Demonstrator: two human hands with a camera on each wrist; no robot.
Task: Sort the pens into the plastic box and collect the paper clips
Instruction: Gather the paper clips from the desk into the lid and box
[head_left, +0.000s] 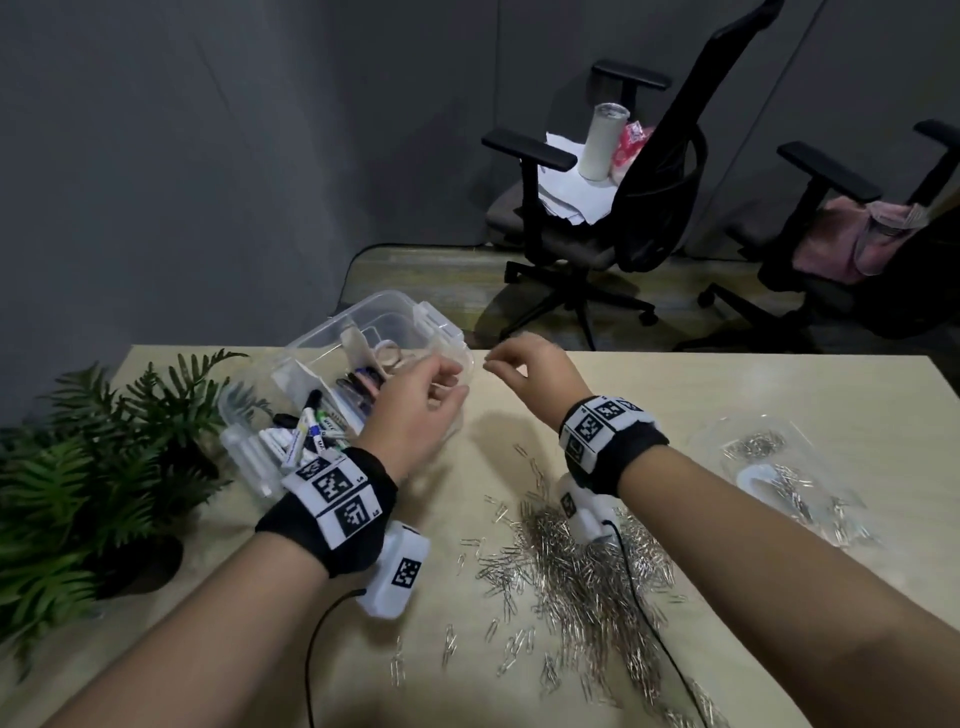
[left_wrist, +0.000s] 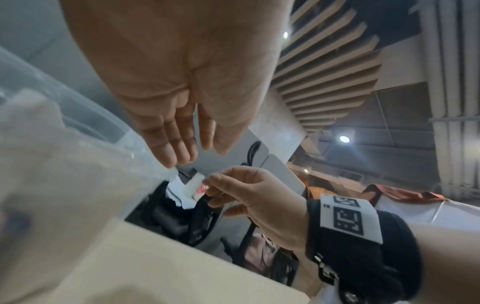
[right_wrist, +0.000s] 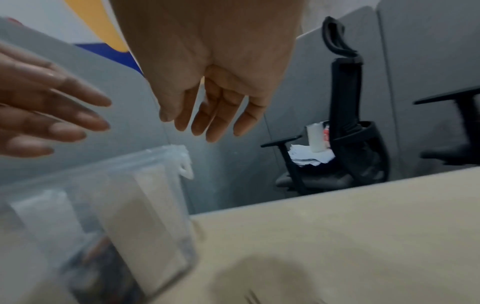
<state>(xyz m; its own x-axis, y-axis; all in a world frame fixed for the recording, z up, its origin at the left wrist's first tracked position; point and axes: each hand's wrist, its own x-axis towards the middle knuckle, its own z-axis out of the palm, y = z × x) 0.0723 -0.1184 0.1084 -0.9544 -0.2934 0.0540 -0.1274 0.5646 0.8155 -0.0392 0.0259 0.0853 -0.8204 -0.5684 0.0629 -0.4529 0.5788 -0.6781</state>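
Note:
A clear plastic box (head_left: 236, 441) stands open at the table's back left, and several pens and markers (head_left: 311, 431) lie inside it. My left hand (head_left: 441, 395) hovers over the box's right end with relaxed fingers and holds nothing; it also shows as the left hand (left_wrist: 200, 156). My right hand (head_left: 498, 364) hangs just right of the box, fingers loosely curled and empty, and is seen again as the right hand (right_wrist: 192, 127). A big heap of silver paper clips (head_left: 587, 561) lies on the table under my right forearm.
A clear plastic bag (head_left: 779, 467) with more clips lies at the right. A green fern (head_left: 104, 467) sits at the left edge. Two black office chairs (head_left: 649, 182) stand beyond the table's far edge. Cables trail from both wrist cameras.

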